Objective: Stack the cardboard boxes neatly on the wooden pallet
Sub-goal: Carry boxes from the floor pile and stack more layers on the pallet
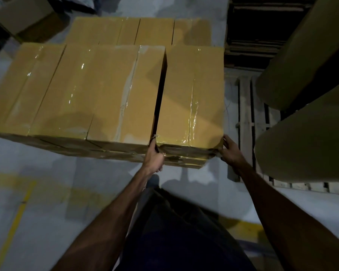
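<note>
Hands grip the near corners of the tape-sealed tan cardboard box (192,94) right of centre: left hand (154,156) curled, right hand (230,149) clasping; a dark gap separates its long side from the stacked tan boxes (86,90) leftward.

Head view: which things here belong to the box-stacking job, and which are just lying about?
Job:
- rightmost box, gripped at its near corners by the left hand and right hand
- stacked boxes beside it

Lying about:
- large paper rolls
- spare pallet under them
- dark pallet stack
- yellow floor line
</note>
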{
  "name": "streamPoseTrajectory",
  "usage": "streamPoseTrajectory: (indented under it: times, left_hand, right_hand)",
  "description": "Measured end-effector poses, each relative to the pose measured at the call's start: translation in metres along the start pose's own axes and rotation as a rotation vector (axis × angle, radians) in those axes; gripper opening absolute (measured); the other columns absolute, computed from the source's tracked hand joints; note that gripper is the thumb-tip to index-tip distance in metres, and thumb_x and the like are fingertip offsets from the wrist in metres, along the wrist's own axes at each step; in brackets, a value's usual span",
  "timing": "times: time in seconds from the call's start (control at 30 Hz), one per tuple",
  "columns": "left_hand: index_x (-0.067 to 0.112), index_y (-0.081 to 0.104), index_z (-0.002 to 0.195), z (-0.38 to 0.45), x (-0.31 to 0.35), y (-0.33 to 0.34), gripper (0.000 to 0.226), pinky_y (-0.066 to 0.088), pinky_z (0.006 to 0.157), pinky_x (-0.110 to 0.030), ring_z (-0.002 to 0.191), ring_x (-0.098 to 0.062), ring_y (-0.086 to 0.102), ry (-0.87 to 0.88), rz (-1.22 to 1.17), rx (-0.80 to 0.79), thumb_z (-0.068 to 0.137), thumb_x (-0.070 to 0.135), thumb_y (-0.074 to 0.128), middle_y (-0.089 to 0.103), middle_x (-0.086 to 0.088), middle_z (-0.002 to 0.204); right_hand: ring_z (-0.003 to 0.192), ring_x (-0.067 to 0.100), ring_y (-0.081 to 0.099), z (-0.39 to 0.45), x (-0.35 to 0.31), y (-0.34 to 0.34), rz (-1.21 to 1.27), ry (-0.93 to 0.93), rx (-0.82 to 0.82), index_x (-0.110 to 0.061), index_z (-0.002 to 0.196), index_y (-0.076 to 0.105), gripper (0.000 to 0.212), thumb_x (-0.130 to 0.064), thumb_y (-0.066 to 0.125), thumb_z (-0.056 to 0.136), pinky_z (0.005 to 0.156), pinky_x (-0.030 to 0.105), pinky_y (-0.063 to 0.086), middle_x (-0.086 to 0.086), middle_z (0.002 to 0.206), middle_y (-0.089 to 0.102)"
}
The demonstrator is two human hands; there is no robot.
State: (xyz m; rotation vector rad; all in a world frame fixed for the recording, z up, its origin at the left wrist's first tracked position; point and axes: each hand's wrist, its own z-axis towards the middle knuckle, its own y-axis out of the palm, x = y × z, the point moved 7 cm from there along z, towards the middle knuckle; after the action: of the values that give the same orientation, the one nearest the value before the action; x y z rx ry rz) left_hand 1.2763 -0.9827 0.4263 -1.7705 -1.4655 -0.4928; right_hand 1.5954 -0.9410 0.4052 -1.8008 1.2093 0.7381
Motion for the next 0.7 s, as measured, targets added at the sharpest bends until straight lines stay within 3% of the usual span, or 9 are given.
streamPoseTrajectory:
  times: [0.07,0.2,0.3,0.37,0.43,0.53,0.7]
  left_hand:
    - [0.039,0.012,0.168,-0.005,-0.002,-0.001,0.104,0.044,0.041,-0.025,0.048,-0.010,0.050,-0.009,-0.003,0.003,0.086,-0.018,0.043,0.049,-0.029,0.149]
    - [0.038,0.008,0.168,-0.006,-0.009,-0.004,0.105,0.044,0.042,-0.026,0.047,-0.009,0.050,-0.013,-0.003,0.010,0.088,-0.018,0.046,0.057,-0.033,0.138]
    - [0.040,0.007,0.168,-0.005,-0.015,-0.006,0.108,0.044,0.043,-0.026,0.047,-0.010,0.050,-0.008,0.005,0.008,0.086,-0.019,0.046,0.057,-0.034,0.138]
    - [0.042,0.006,0.167,-0.003,-0.018,-0.006,0.108,0.044,0.043,-0.026,0.048,-0.010,0.050,0.004,0.002,0.010,0.087,-0.019,0.045,0.054,-0.035,0.142]
    - [0.042,0.004,0.167,-0.001,-0.020,-0.004,0.108,0.046,0.043,-0.025,0.049,-0.009,0.051,0.008,0.004,0.009,0.088,-0.018,0.045,0.049,-0.037,0.147]
    - [0.041,0.002,0.167,-0.002,-0.023,-0.002,0.106,0.047,0.044,-0.024,0.047,-0.006,0.050,0.006,0.007,0.023,0.091,-0.017,0.045,0.053,-0.037,0.143]
    - [0.043,0.004,0.167,-0.006,-0.028,-0.002,0.105,0.041,0.040,-0.024,0.044,-0.007,0.047,-0.007,-0.039,0.036,0.091,-0.017,0.045,0.055,-0.043,0.135]
  right_hand:
    - [0.120,0.012,0.057,-0.003,-0.001,0.002,0.024,0.002,-0.001,-0.030,0.157,0.042,0.058,-0.022,0.064,0.104,0.083,0.025,0.052,-0.024,0.128,0.057]
    - [0.126,0.019,0.056,-0.004,-0.005,0.009,0.052,-0.011,0.010,-0.027,0.158,0.041,0.061,-0.016,0.064,0.103,0.075,0.020,0.053,-0.011,0.137,0.054]
    - [0.120,0.020,0.057,-0.006,-0.006,0.014,0.068,-0.018,0.026,-0.026,0.157,0.041,0.059,-0.016,0.064,0.104,0.064,0.012,0.053,-0.010,0.134,0.055]
    - [0.120,0.019,0.056,-0.006,-0.006,0.015,0.075,-0.021,0.043,-0.024,0.157,0.041,0.057,-0.017,0.063,0.104,0.065,0.012,0.052,-0.015,0.128,0.057]
    - [0.122,0.020,0.056,-0.006,-0.005,0.017,0.077,-0.016,0.039,-0.024,0.156,0.042,0.056,-0.021,0.064,0.104,0.072,0.019,0.053,-0.018,0.124,0.058]
    - [0.127,0.026,0.058,-0.005,0.000,0.015,0.076,0.004,0.050,-0.031,0.154,0.045,0.057,-0.029,0.068,0.102,0.087,0.038,0.056,-0.008,0.140,0.059]
    - [0.136,0.026,0.053,-0.004,0.004,0.014,0.083,0.019,0.065,-0.039,0.152,0.047,0.060,-0.043,0.071,0.098,0.102,0.056,0.053,-0.004,0.152,0.055]
